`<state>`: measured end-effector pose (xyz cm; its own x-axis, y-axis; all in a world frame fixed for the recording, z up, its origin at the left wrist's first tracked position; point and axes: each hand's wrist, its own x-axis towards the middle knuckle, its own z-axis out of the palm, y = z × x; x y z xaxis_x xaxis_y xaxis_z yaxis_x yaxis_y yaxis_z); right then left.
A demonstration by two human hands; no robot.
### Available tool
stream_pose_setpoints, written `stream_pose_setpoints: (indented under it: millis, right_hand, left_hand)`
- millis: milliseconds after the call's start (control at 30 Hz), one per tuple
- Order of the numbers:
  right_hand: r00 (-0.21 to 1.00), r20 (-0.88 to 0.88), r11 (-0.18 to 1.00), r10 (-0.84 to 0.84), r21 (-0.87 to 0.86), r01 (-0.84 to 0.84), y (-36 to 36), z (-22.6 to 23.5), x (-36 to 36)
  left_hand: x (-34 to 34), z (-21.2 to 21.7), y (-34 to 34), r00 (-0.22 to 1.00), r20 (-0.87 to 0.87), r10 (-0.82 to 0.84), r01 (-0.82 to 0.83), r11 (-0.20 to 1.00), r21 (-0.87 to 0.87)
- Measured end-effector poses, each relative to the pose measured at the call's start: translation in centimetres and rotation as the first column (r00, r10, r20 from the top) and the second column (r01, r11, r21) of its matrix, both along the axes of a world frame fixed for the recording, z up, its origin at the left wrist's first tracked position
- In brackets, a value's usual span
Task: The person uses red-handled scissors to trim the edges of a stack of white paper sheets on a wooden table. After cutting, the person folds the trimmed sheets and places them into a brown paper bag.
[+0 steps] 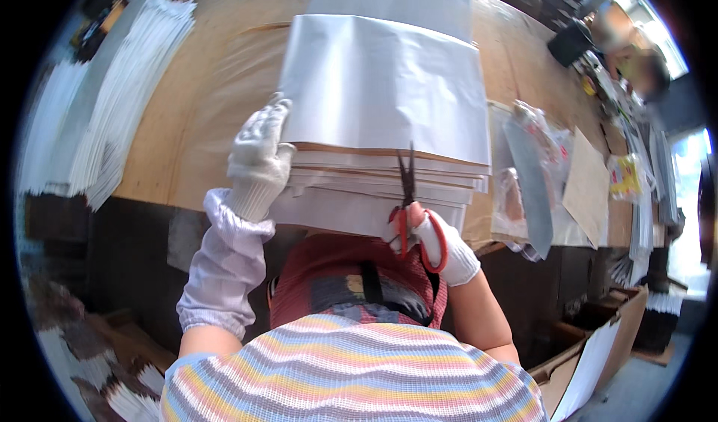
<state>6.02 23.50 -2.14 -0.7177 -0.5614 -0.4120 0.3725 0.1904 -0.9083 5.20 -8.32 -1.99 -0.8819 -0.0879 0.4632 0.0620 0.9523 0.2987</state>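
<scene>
My left hand, in a white knit glove with a pale sleeve cover, presses on the left edge of a stack of white sheets lying on a wooden worktable. My right hand, also gloved, grips red-handled scissors whose dark blades point up at the near edge of the stack. Thin brown layers show between the sheets at the stack's front. My striped shirt and a red apron fill the lower middle.
A fanned pile of white sheets lies at the table's left. Clear plastic bags and a brown card sit to the right. Open cardboard boxes stand on the floor at lower right. Another person is at the far right.
</scene>
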Motion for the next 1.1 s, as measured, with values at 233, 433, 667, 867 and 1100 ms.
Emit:
stream_pose_setpoints:
  millis: [233,433,667,867,1100]
  right_hand:
    - [0.941,0.274,0.974,0.198,0.055,-0.221,-12.7,-0.7,-1.4]
    - [0.954,0.287,0.993,0.087,0.055,-0.107,-15.8,1.2,0.1]
    - [0.989,0.105,0.964,0.100,-0.257,-0.070,-7.5,2.4,1.9]
    - [0.987,0.160,0.976,-0.030,-0.207,0.063,-2.3,1.5,2.6]
    - [0.974,0.222,0.970,-0.054,-0.218,0.103,1.2,0.0,2.1]
  left_hand:
    - [0.0,0.3,-2.0,0.980,-0.060,-0.190,0.197,0.967,0.161]
    - [0.0,0.9,-2.3,0.970,-0.136,-0.204,0.204,0.979,-0.012]
    - [-6.8,9.5,-0.7,0.924,-0.284,-0.257,0.305,0.942,0.142]
    - [-14.5,13.1,-0.2,0.944,-0.071,-0.322,0.296,0.922,-0.250]
    - [-9.0,3.3,5.8,0.761,0.121,-0.637,0.618,0.656,-0.432]
